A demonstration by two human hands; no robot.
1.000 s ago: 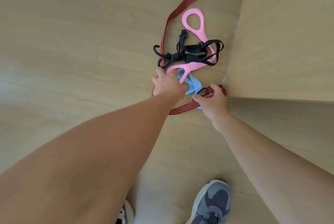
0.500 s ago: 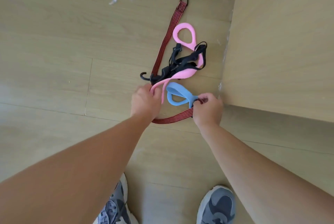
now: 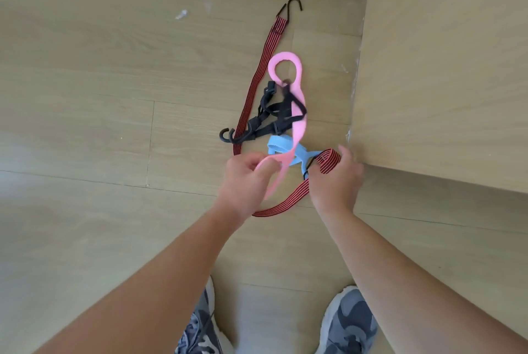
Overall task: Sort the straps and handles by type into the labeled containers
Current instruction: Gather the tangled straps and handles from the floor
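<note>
Our left hand (image 3: 245, 179) curls round the near end of the pink strap (image 3: 300, 122). Our right hand (image 3: 335, 179), just beside it but apart, pinches the near end of the red striped cord (image 3: 258, 79). The blue strap (image 3: 278, 143) lies between them, touching the black strap (image 3: 268, 130). All of them rest on the wooden floor (image 3: 85, 96) beside a wooden panel (image 3: 443, 68).

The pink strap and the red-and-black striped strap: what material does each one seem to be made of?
The pink strap: likely soft silicone or rubber; smooth, matte, one even colour, and it twists limply where lifted. The striped strap: probably woven elastic webbing; fine red and black lengthwise ribs, matte, lying flat in loose curves. The look alone cannot confirm either.
</note>
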